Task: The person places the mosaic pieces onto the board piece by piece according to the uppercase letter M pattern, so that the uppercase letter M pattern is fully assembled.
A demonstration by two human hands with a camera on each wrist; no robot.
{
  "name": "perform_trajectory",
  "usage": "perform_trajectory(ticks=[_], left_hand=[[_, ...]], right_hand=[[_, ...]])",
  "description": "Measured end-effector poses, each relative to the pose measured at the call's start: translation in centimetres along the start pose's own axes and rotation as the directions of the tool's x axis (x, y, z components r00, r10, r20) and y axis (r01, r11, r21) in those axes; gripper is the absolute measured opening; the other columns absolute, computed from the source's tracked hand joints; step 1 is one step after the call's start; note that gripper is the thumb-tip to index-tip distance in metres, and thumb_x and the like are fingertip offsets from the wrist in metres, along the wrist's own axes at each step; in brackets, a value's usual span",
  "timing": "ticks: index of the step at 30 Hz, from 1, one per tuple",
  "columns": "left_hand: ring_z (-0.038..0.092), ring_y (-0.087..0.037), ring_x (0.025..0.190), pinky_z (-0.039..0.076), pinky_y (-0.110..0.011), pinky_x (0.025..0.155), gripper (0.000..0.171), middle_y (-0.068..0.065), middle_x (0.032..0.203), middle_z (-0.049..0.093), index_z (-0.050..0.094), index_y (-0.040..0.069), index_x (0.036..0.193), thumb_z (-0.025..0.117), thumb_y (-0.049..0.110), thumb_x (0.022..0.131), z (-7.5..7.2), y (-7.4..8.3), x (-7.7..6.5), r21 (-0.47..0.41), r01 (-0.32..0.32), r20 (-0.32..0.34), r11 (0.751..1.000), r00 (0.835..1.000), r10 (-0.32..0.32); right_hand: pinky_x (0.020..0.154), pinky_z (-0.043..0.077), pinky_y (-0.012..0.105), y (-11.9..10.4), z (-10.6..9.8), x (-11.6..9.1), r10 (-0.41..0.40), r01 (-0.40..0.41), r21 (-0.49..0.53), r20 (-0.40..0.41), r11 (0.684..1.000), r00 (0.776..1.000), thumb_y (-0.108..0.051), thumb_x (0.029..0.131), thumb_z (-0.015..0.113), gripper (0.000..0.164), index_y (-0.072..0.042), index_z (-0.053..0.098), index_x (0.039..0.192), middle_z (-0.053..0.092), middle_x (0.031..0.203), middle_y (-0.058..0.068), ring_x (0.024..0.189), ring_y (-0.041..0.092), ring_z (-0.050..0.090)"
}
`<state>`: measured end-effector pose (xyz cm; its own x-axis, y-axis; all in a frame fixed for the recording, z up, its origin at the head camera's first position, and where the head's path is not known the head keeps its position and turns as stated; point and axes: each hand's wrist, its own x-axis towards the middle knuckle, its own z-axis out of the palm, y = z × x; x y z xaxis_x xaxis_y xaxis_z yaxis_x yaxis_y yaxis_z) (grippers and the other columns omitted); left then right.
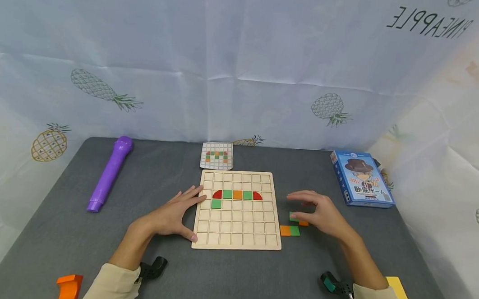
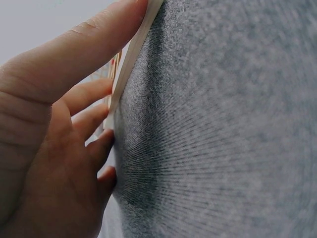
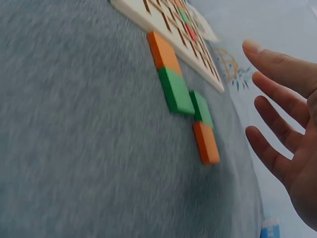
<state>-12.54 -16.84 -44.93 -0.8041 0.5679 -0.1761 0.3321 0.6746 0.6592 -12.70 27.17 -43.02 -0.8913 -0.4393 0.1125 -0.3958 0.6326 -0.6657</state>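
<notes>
A wooden grid board lies on the grey table. Along one of its upper rows sit a red rounded tile, a green tile, an orange tile, another green tile and another red rounded tile. One more green tile lies below the left red one. My left hand rests on the board's left edge, fingers spread and thumb at the lower corner. Fingers apart, my right hand hovers above loose orange and green tiles and holds nothing.
A small pattern card stands behind the board. At the left lies a purple microphone-shaped object, with an orange curved piece nearer the front. A blue game box and a yellow item are on the right.
</notes>
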Motion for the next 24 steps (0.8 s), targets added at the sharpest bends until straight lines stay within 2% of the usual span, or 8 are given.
perform_trajectory(ticks=[4, 9, 14, 18, 24], left_hand=[[0.011, -0.043, 0.160, 0.007, -0.068, 0.126, 0.113, -0.014, 0.173, 0.016, 0.039, 0.009, 0.158, 0.094, 0.043, 0.066, 0.0, 0.1, 0.0, 0.001, -0.004, 0.001, 1.000, 1.000, 0.004], [0.010, -0.043, 0.160, 0.007, -0.068, 0.127, 0.113, -0.014, 0.173, 0.016, 0.038, 0.009, 0.158, 0.095, 0.042, 0.066, 0.1, 0.0, 0.0, -0.001, -0.005, 0.001, 1.000, 1.000, 0.005], [0.010, -0.043, 0.160, 0.006, -0.068, 0.127, 0.113, -0.015, 0.173, 0.015, 0.038, 0.008, 0.158, 0.095, 0.041, 0.066, 0.1, -0.1, 0.0, 0.004, -0.007, 0.004, 1.000, 1.000, 0.007], [0.010, -0.044, 0.160, 0.006, -0.069, 0.126, 0.112, -0.015, 0.173, 0.014, 0.038, 0.008, 0.158, 0.095, 0.041, 0.067, 0.1, -0.1, 0.0, 0.004, -0.012, 0.004, 1.000, 1.000, 0.012], [0.011, -0.044, 0.160, 0.007, -0.069, 0.126, 0.113, -0.014, 0.173, 0.016, 0.039, 0.008, 0.158, 0.095, 0.042, 0.066, 0.1, 0.0, 0.0, 0.003, -0.013, -0.008, 1.000, 1.000, 0.013]], right_hand=[[0.094, 0.059, 0.033, 1.0, -0.2, -0.9, 0.029, -0.029, -0.018, -0.007, 0.999, 1.000, -0.023, 0.088, 0.081, 0.045, -0.013, 0.070, 0.130, 0.070, 0.133, 0.003, 0.118, -0.005, 0.056], [0.095, 0.058, 0.031, 1.9, -0.4, -1.9, 0.053, -0.053, -0.008, -0.005, 0.999, 0.999, -0.023, 0.089, 0.080, 0.044, -0.013, 0.070, 0.131, 0.069, 0.133, 0.005, 0.118, -0.009, 0.054], [0.095, 0.057, 0.024, 2.6, -0.3, -2.5, 0.077, -0.077, 0.018, 0.004, 0.997, 0.997, -0.024, 0.090, 0.079, 0.043, -0.014, 0.070, 0.131, 0.070, 0.133, 0.005, 0.116, -0.013, 0.053], [0.092, 0.056, 0.022, 2.9, -0.3, -2.7, 0.100, -0.101, 0.012, 0.017, 0.995, 0.995, -0.026, 0.090, 0.079, 0.042, -0.017, 0.071, 0.130, 0.070, 0.132, 0.004, 0.116, -0.008, 0.056], [0.090, 0.054, 0.023, 3.2, -0.2, -2.7, 0.124, -0.124, 0.004, 0.037, 0.992, 0.992, -0.030, 0.090, 0.079, 0.041, -0.021, 0.071, 0.130, 0.070, 0.133, 0.002, 0.116, 0.010, 0.062]])
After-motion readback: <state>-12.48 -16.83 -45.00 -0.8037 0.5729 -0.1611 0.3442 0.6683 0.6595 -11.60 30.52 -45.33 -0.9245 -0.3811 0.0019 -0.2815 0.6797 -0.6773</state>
